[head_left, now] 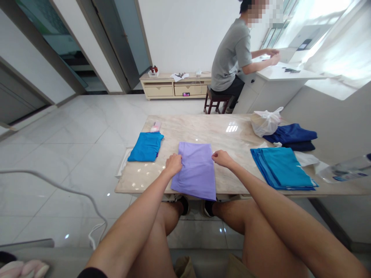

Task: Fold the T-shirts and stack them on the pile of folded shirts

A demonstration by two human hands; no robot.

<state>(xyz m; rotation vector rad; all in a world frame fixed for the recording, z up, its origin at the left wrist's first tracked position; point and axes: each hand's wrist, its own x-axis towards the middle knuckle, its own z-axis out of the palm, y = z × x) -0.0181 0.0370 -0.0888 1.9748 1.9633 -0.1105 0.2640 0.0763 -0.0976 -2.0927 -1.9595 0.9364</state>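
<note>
A light purple cloth (198,168) lies spread as a rectangle on the marble-patterned table (223,133), its lower edge hanging a little over the table's front. Curled fingers of my left hand (174,163) grip its left edge. On the opposite side, my right hand (222,158) is closed in a pinch at the right edge. A folded blue cloth (145,146) rests to the left of my left hand. Over to the right of my right hand is a stack of folded teal-blue cloths (282,166).
Behind the teal stack are a white plastic bag (265,121) and dark blue cloth (292,133). A clear plastic bottle (350,168) lies at the right. A small pink packet (155,126) sits back left. A person in grey (230,54) sits on a stool beyond the table.
</note>
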